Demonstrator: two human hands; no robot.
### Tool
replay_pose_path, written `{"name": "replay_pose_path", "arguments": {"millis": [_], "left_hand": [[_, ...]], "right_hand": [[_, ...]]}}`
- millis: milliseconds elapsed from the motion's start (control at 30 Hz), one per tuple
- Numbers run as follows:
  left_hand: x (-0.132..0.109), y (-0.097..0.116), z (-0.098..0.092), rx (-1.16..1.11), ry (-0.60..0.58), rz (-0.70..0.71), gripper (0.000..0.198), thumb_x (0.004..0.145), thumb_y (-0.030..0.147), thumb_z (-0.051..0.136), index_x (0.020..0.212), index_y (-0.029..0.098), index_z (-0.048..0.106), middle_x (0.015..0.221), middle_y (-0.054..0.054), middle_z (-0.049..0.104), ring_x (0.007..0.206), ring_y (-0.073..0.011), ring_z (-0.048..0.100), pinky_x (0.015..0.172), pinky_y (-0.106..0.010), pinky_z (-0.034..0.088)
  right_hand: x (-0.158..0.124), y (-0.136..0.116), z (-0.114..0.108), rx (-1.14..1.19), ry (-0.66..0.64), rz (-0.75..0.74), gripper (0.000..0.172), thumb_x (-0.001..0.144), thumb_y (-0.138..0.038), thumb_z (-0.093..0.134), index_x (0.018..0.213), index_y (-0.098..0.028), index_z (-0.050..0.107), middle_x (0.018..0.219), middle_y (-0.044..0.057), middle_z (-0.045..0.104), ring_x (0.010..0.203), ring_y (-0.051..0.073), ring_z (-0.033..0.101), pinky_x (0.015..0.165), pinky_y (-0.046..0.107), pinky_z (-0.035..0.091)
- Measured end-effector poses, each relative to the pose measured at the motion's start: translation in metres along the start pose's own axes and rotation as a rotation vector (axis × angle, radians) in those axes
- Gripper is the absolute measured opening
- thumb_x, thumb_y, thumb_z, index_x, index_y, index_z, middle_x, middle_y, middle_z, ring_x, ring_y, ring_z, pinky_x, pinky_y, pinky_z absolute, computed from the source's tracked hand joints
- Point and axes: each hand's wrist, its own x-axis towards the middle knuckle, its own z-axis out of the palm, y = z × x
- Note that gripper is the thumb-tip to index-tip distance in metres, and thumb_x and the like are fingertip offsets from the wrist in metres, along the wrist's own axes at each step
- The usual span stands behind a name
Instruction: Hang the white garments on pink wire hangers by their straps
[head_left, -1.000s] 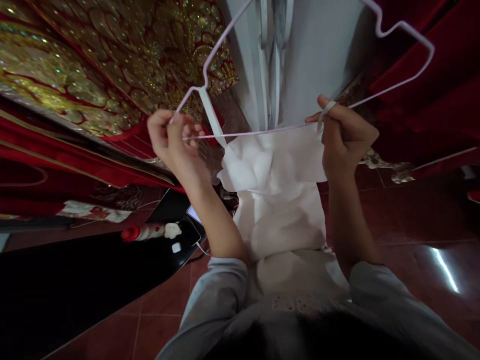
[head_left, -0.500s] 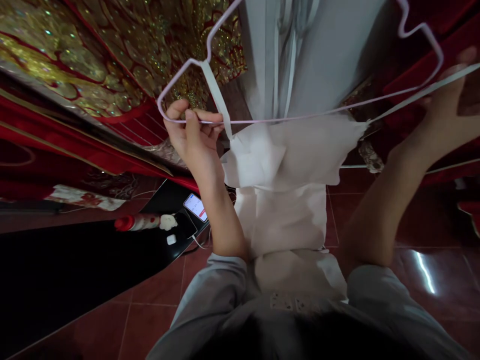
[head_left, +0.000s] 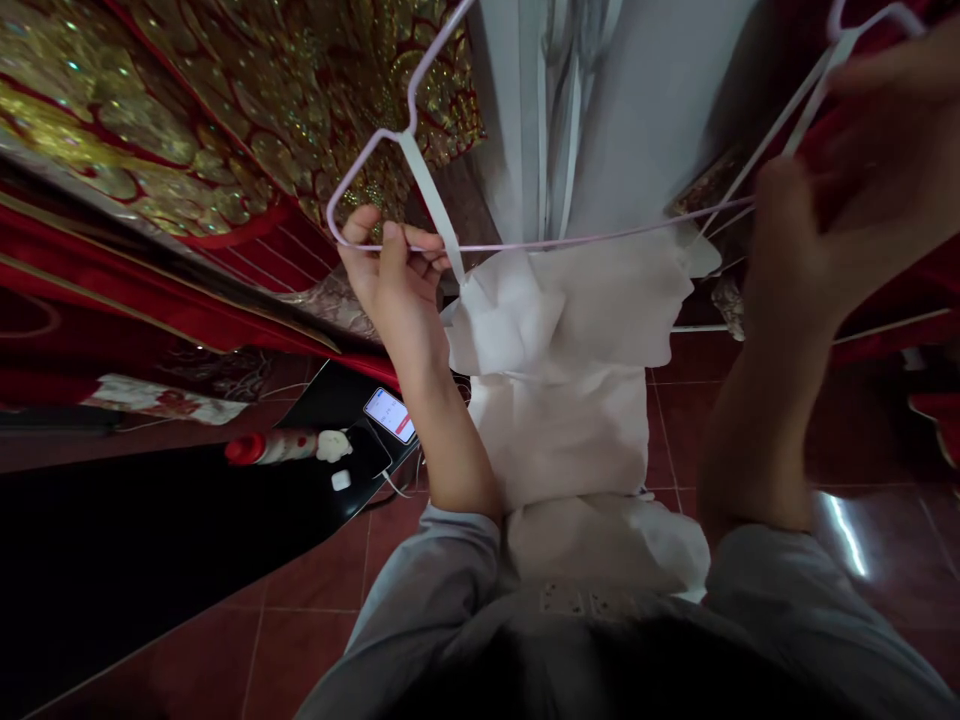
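My left hand (head_left: 401, 270) is closed on the lower bar of a pale pink clothes hanger (head_left: 555, 244), near its left corner. A white garment (head_left: 600, 300) with a folded, bow-like detail hangs below the bar. Its left strap (head_left: 433, 205) is looped over the hanger's left notch. On the other side, the right strap (head_left: 811, 105) runs up to the right notch and appears to pass over it. My right hand (head_left: 840, 230) is raised beside that strap and the bar's right end. Motion blur and shadow hide whether its fingers grip anything.
Gold-sequinned red garments (head_left: 247, 110) hang at the left, with a grey cloth (head_left: 637, 110) straight ahead. On a black table (head_left: 187, 520) lie a phone (head_left: 390, 414), a red-capped bottle (head_left: 270, 447) and a small white case (head_left: 341, 480). The floor (head_left: 315, 640) is red tile.
My right hand has moved inward. The right strap, stretched out to the right before, now rises to the hanger's right notch. My left hand keeps its hold on the hanger.
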Motion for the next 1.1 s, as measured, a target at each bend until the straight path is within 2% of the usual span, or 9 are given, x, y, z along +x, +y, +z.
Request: {"name": "replay_pose_path", "arguments": {"millis": [100, 267, 467, 567, 667, 800, 900, 1033, 1100], "left_hand": [[-0.004, -0.003, 0.004, 0.022, 0.058, 0.026, 0.020, 0.115, 0.010, 0.038, 0.107, 0.025, 0.048, 0.066, 0.005, 0.056, 0.061, -0.0134, 0.058, 0.062, -0.026, 0.045], [-0.022, -0.016, -0.005, 0.150, 0.068, 0.104, 0.016, 0.115, 0.022, 0.043, 0.107, 0.024, 0.056, 0.085, 0.000, 0.070, 0.079, -0.0149, 0.066, 0.070, -0.028, 0.047], [-0.049, 0.015, -0.006, 0.447, -0.287, 0.086, 0.021, 0.103, 0.040, 0.068, 0.095, 0.022, 0.075, 0.095, -0.007, 0.074, 0.092, -0.0227, 0.068, 0.067, -0.031, 0.047], [-0.037, 0.046, 0.002, 0.234, -0.181, 0.100, 0.027, 0.106, 0.040, 0.053, 0.099, 0.020, 0.070, 0.093, -0.007, 0.071, 0.087, -0.0198, 0.071, 0.052, -0.026, 0.045], [-0.011, 0.062, 0.001, 0.159, 0.046, 0.260, 0.040, 0.114, 0.036, 0.025, 0.114, 0.023, 0.063, 0.119, -0.007, 0.073, 0.112, -0.0196, 0.073, 0.070, -0.027, 0.060], [0.005, 0.047, -0.010, 0.338, 0.244, 0.303, 0.024, 0.109, 0.024, 0.044, 0.105, 0.017, 0.066, 0.113, -0.009, 0.074, 0.100, -0.0194, 0.073, 0.054, -0.022, 0.049], [-0.007, 0.022, -0.012, 0.429, 0.095, 0.183, 0.026, 0.108, 0.025, 0.048, 0.098, 0.013, 0.069, 0.101, -0.011, 0.073, 0.081, -0.0154, 0.068, 0.044, -0.020, 0.029], [-0.026, 0.002, 0.000, 0.252, -0.098, 0.138, 0.024, 0.110, 0.036, 0.046, 0.096, 0.018, 0.057, 0.101, -0.013, 0.072, 0.090, -0.0220, 0.070, 0.049, -0.022, 0.032], [-0.029, 0.000, 0.007, 0.172, -0.127, 0.148, 0.022, 0.111, 0.034, 0.042, 0.094, 0.022, 0.049, 0.095, -0.010, 0.070, 0.092, -0.0234, 0.072, 0.049, -0.023, 0.032]], "right_hand": [[-0.030, 0.006, 0.018, -0.156, -0.138, -0.213, 0.037, 0.089, -0.038, 0.073, 0.126, -0.039, 0.071, 0.123, 0.003, 0.062, 0.119, 0.024, 0.060, 0.099, 0.043, 0.059], [-0.061, 0.017, 0.055, -0.040, -0.224, -0.040, 0.046, 0.085, -0.032, 0.072, 0.129, -0.041, 0.064, 0.134, 0.005, 0.056, 0.089, 0.018, 0.060, 0.065, 0.035, 0.050], [-0.060, 0.028, 0.068, 0.009, -0.153, -0.071, 0.038, 0.090, -0.038, 0.065, 0.127, -0.041, 0.064, 0.131, 0.005, 0.056, 0.081, 0.016, 0.056, 0.062, 0.033, 0.048], [-0.056, 0.030, 0.057, -0.050, -0.167, -0.087, 0.034, 0.093, -0.044, 0.063, 0.126, -0.038, 0.065, 0.131, 0.006, 0.058, 0.080, 0.016, 0.057, 0.060, 0.033, 0.051], [-0.049, 0.029, 0.044, -0.088, -0.181, -0.107, 0.032, 0.094, -0.047, 0.063, 0.124, -0.037, 0.067, 0.125, 0.008, 0.061, 0.091, 0.018, 0.061, 0.061, 0.031, 0.054], [-0.045, 0.029, 0.036, -0.090, -0.208, -0.151, 0.032, 0.096, -0.046, 0.061, 0.127, -0.038, 0.067, 0.123, 0.008, 0.061, 0.094, 0.020, 0.062, 0.060, 0.031, 0.054], [-0.050, 0.026, 0.040, -0.081, -0.242, -0.158, 0.037, 0.098, -0.045, 0.059, 0.134, -0.040, 0.063, 0.128, 0.007, 0.060, 0.090, 0.018, 0.062, 0.064, 0.033, 0.055], [-0.059, 0.021, 0.053, -0.069, -0.246, -0.185, 0.042, 0.099, -0.043, 0.058, 0.140, -0.041, 0.059, 0.140, 0.006, 0.056, 0.102, 0.019, 0.062, 0.065, 0.031, 0.053], [-0.061, 0.026, 0.058, -0.073, -0.102, -0.198, 0.042, 0.098, -0.045, 0.059, 0.139, -0.039, 0.059, 0.143, 0.006, 0.053, 0.112, 0.022, 0.061, 0.067, 0.031, 0.052]]}}
